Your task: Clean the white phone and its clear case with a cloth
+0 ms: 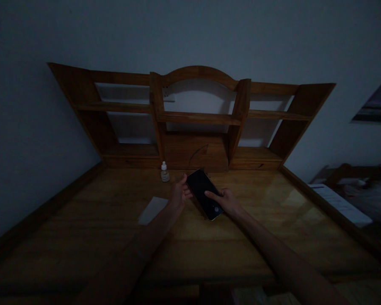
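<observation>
A dark phone [203, 191] is held tilted above the wooden desk [241, 250], its black face toward me. My right hand [225, 201] grips its lower right edge, the thumb lying across the face. At the phone's upper left edge, my left hand [179, 192] holds it with the fingers partly behind. A white sheet or cloth [153, 210] lies flat on the desk to the left of my left forearm. Behind it stands a small clear bottle [165, 174] with a white cap.
A wooden shelf unit [197, 117] spans the back of the desk against the wall. Raised wooden rims edge the desk's sides. Beyond the right rim are a white box-like object [341, 204] and a wooden chair back [358, 171]. The room is dim.
</observation>
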Available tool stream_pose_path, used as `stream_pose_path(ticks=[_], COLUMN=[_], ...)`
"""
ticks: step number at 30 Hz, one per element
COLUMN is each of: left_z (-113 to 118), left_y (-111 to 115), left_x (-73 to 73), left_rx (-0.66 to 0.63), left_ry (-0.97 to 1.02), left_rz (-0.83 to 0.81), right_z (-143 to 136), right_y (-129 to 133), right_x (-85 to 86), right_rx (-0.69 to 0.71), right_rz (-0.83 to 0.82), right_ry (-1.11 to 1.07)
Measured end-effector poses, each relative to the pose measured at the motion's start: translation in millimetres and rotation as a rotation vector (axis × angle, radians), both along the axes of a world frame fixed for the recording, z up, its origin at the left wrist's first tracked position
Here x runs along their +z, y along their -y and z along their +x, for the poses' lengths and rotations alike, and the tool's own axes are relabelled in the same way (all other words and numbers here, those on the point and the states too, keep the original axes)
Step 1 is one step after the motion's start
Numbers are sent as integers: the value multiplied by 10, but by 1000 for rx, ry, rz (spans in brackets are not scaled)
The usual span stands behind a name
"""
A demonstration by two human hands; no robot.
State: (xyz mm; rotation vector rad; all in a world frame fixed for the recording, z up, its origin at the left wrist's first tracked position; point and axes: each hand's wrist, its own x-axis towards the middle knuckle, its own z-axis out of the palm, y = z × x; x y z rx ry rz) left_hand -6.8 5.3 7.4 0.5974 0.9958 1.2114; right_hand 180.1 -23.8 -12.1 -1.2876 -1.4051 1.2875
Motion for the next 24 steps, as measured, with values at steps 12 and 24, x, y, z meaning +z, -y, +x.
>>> stream_pose_path(ticks=[12, 24], left_z=[-25, -113], left_y=[34, -29], left_x=[-28, 78], left_rx=[0, -144], left_ry=[-38, 40], left_rz=[-51, -131], right_z=[-8, 24], right_y=[9, 10], right_x=[-28, -22], right_rx=[12, 1], right_rz=[78, 73], right_ry=[120, 104])
